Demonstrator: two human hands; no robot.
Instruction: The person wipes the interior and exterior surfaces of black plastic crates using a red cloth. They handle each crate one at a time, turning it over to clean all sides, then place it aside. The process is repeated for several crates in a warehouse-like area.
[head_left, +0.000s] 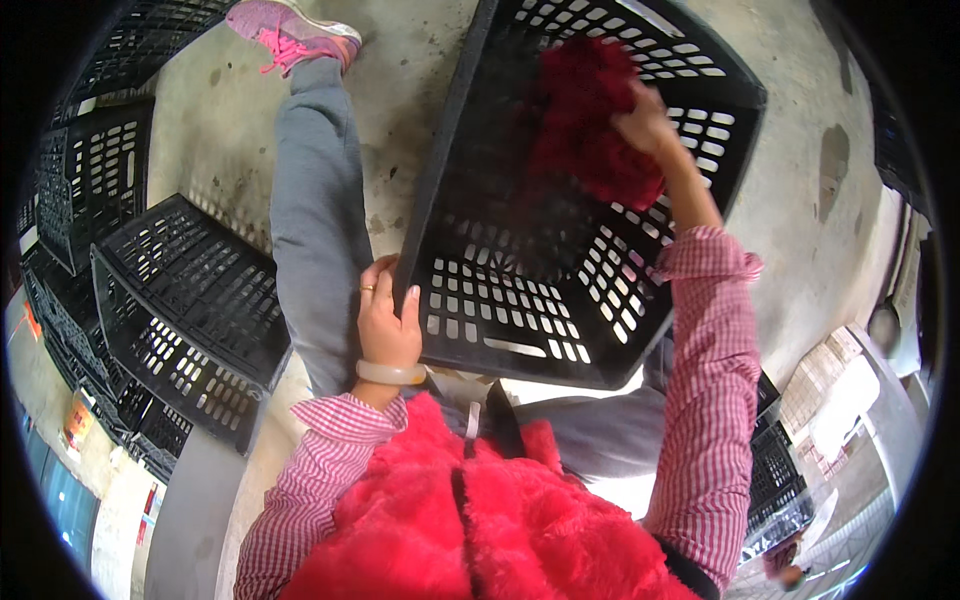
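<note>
A large black plastic crate [445, 180] with slotted walls stands tilted in front of me, its open side facing up toward me. My left hand [388, 325], with a ring and a pale bangle, grips the crate's near-left rim. Deep inside, at the far right, a dark red fluffy cloth [590, 130] is bunched up against the slotted wall. My right hand [648, 120] is closed on the cloth's right edge, slightly blurred, its fingertips partly hidden in the pile. Motion smears part of the crate's interior.
Several black crates [190, 265] are stacked and tilted at the left. My outstretched leg [318, 190] in grey trousers, with a purple and pink shoe [292, 32], lies between them and the crate. More black crates [775, 480] stand at the lower right. The concrete floor [800, 130] has dark stains.
</note>
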